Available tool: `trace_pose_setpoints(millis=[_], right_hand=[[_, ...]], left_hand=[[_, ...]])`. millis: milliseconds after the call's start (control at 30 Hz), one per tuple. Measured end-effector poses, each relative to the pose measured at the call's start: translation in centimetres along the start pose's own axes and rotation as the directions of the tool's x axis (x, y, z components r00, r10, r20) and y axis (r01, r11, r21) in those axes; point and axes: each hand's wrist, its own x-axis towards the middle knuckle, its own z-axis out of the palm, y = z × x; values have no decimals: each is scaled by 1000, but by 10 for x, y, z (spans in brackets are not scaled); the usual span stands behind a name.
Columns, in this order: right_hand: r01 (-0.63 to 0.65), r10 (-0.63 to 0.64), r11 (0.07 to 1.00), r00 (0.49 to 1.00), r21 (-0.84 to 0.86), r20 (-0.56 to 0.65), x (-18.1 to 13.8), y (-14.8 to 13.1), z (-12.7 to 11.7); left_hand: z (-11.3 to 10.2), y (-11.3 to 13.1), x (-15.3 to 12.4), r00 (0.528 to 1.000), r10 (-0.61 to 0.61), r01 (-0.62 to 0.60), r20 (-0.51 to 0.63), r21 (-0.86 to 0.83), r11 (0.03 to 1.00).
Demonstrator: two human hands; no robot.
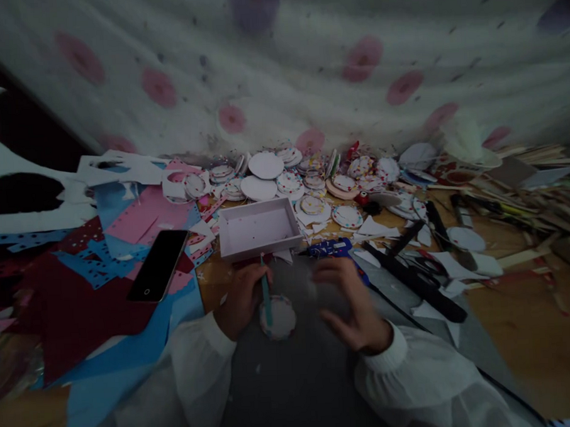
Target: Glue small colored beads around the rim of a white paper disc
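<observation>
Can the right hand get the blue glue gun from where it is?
Probably yes. The right hand looks empty, fingers spread, just on the near side of the blue glue gun. Nothing seems to block it; the white box sits off to the left.

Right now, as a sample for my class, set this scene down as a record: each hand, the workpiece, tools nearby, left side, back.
Left hand: grip closed on a teal strip
Right hand: open, blurred
Workpiece: small disc, coloured dots round its rim, on a grey mat; strip overlaps it in view, contact unclear
Nearby: white open box; blue glue gun
Left side: black phone on coloured sheets
Back: decorated discs before a flowered cloth
</observation>
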Motion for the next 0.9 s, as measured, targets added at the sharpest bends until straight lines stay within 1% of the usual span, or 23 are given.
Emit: trace_pose_setpoints(millis=[33, 67, 100, 167, 233, 300, 367, 433, 500, 533, 600, 667, 700, 800, 900], right_hand=[[-104, 88, 988, 986, -110, -144, -4, 6, -2], [-233, 172, 945, 950, -229, -259, -8, 11, -3], [-338, 221, 879, 914, -337, -341, -12, 17, -3], [-470, 284, 732, 868, -492, -406, -20, 28, 0], [-537, 350, 620, 842, -572, -411, -25, 35, 5], [-564, 421, 540, 824, -624, -380, -28, 38, 9], [-562, 490, 480, 809, -673, -325, -29, 40, 11], [-558, 544, 447, 790, -700, -283, -28, 38, 10], [-585, 564, 463, 774, -666, -288, -26, 35, 5], [-616, 569, 482, 761, -623, -312, -24, 33, 2], [-691, 581, 525, 717, -497, -384, -21, 29, -3], [-736, 581, 575, 675, -358, -454, -14, 25, -6], [-733, 568, 612, 669, -297, -480, -10, 25, -6], [-667, 521, 730, 683, -146, -512, 2, 28, 1], [-628, 531, 778, 681, -28, -504, 5, 33, 15]], left_hand=[[-1, 0, 1, 999, 33, -33, -6, 15, 999], [-2, -1, 3, 998, 56, -56, 3, 19, 998], [-3, -1, 4, 997, 69, -69, 24, 9, 998], [-4, 0, 5, 996, 48, -45, 82, -33, 998], [-5, 3, 5, 992, 24, -17, 124, -56, 998], [-4, 6, 4, 989, 25, -18, 145, -51, 999], [-4, 8, 3, 987, 30, -21, 156, -62, 998], [-3, 8, 3, 987, 15, -1, 160, -85, 996], [-4, 6, 3, 988, 11, 6, 155, -105, 994], [-4, 5, 4, 988, 13, 4, 155, -111, 994], [-5, 2, 5, 986, 12, 7, 166, -114, 993], [-6, -1, 6, 982, -7, 27, 187, -102, 994], [-6, -1, 6, 980, -18, 37, 199, -95, 995], [-5, -3, 6, 976, -41, 60, 216, -85, 995], [-4, -2, 6, 971, -59, 80, 231, -84, 993]])
